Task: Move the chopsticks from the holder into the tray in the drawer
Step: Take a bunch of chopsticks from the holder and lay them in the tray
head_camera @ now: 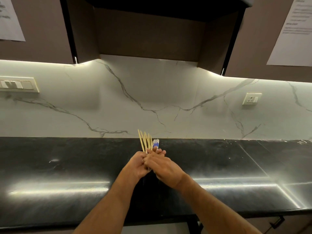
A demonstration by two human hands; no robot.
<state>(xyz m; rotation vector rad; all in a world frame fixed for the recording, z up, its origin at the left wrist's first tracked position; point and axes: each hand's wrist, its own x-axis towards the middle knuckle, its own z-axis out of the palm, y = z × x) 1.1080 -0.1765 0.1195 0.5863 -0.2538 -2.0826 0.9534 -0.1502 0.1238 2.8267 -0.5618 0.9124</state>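
Chopsticks (145, 141): bundle of pale wooden sticks, tips fanned upward, with blue-and-white wrapped ones (156, 143) just beside; held above the black countertop (50, 166), near its back edge
Left hand (137, 164): fingers curled round the lower part of the bundle
Right hand (160, 163): laid over the left, fingers wrapped about the same bundle
Holder: dark shape under the hands, hard to make out
Countertop: long bare stretches to either side
Marble backsplash (152, 98): behind; socket (251, 98) right, switch panel (18, 84) left
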